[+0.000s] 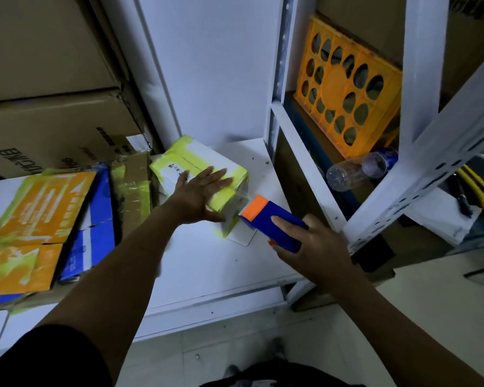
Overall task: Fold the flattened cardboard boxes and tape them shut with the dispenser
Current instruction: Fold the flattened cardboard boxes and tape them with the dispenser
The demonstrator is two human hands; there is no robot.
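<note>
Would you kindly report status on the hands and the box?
Left hand flat on the yellow-and-white box. Right hand holds the tape dispenser at its near end, tape stretched between. Flattened boxes stacked left, not in the way.

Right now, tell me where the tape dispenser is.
Head view, right of centre: the right hand grips the tape dispenser, its orange end at the near end of the yellow box under the left hand.

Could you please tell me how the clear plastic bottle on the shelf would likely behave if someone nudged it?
The clear plastic bottle lies on its side, so a nudge would probably set it rolling. It looks empty, so it is likely very light for its size. Its thin, see-through wall would probably dent under a firm squeeze.
</note>
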